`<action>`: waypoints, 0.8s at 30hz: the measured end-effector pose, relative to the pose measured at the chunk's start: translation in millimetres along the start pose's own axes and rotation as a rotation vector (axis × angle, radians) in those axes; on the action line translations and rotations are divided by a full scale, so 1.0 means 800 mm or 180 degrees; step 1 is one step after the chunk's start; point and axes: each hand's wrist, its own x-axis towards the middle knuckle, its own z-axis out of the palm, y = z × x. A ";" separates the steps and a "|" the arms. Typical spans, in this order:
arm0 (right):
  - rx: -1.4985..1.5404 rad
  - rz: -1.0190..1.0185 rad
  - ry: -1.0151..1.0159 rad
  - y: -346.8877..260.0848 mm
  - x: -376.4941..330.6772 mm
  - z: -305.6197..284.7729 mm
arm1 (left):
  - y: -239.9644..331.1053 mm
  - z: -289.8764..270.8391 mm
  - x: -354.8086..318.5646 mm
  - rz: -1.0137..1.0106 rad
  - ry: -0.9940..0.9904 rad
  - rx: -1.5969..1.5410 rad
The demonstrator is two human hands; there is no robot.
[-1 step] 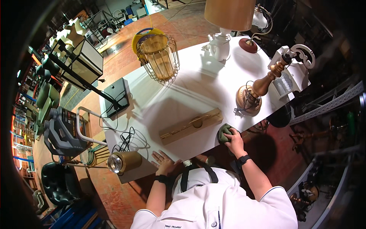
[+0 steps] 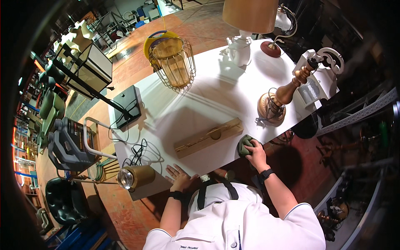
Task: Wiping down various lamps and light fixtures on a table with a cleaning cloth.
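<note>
A folded dark green cloth (image 2: 244, 145) lies at the near edge of the white table (image 2: 196, 106), and my right hand (image 2: 256, 154) is closed over it. My left hand (image 2: 180, 176) rests on the near table edge with its fingers spread and nothing in them. Between the two hands, a little farther in, lies a long light-wood block (image 2: 208, 137) with a round dark knot-like mark. A short gold cylinder with a clear glass end (image 2: 139, 177) lies left of my left hand.
Lamps stand around the table: a turned bronze base (image 2: 285, 96), a white base with tan shade (image 2: 239, 50), a wire-cage lamp (image 2: 173, 64), and a black-framed lamp (image 2: 125, 106) on the left. Black cord (image 2: 138, 153) lies coiled nearby. A grey plastic case (image 2: 68, 146) stands beside the table.
</note>
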 end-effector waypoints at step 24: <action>0.0081 0.0049 -0.0022 0.003 0.006 0.000 | -0.002 0.003 -0.002 -0.0007 0.0059 -0.0058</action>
